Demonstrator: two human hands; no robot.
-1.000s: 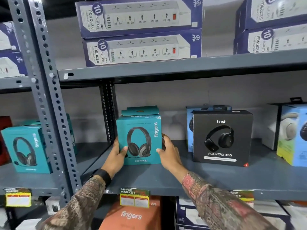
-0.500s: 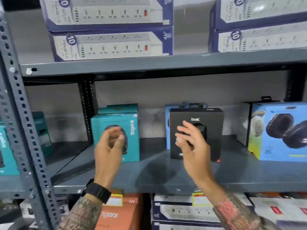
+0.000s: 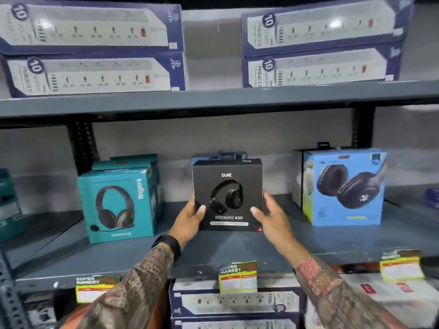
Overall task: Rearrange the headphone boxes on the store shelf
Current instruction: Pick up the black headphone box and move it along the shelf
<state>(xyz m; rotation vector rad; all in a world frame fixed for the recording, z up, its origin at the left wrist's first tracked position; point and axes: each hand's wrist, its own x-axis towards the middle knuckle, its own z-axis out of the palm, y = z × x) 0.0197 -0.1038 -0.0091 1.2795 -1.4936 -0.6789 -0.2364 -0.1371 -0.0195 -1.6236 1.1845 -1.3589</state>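
A black headphone box [image 3: 227, 184] marked ROCKERZ 430 stands upright at the middle of the grey shelf [image 3: 213, 252]. My left hand [image 3: 190, 218] grips its lower left edge and my right hand [image 3: 269, 217] grips its lower right edge. A teal headphone box [image 3: 118, 200] stands free to the left, with another teal box behind it. To the right stands a blue headphone box [image 3: 344, 188] with a white box partly hidden behind it. A light blue box [image 3: 218, 156] is mostly hidden behind the black one.
Stacked power strip boxes [image 3: 95, 48] fill the shelf above, and more [image 3: 235, 302] lie below. Yellow price tags [image 3: 237, 276] hang from the shelf's front edge. A perforated upright post [image 3: 83, 146] stands at the back left. More teal boxes [image 3: 7, 200] sit at the far left.
Both hands left the teal box, crossed to the right through the air and closed on the sides of the black box. The view shifted right with them.
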